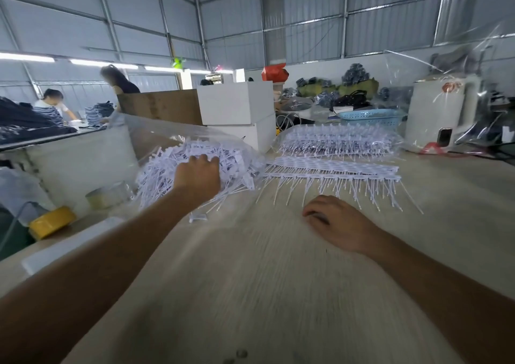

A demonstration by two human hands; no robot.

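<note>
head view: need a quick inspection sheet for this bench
surface: pale wood-grain table, blurred
job's things: loose tag-fastener pile in clear bag; fastener strips laid in rows; bagged strips behind
clutter: yellow tape roll, clear tape roll, blue basket, white boxes
hands: left hand curls fingers into the pile; right hand rests on table, loosely curled, holding nothing
cables: pale cord beside the white boxes, ends hidden
surroundings: metal-walled workshop; people at a garment table, left
</note>
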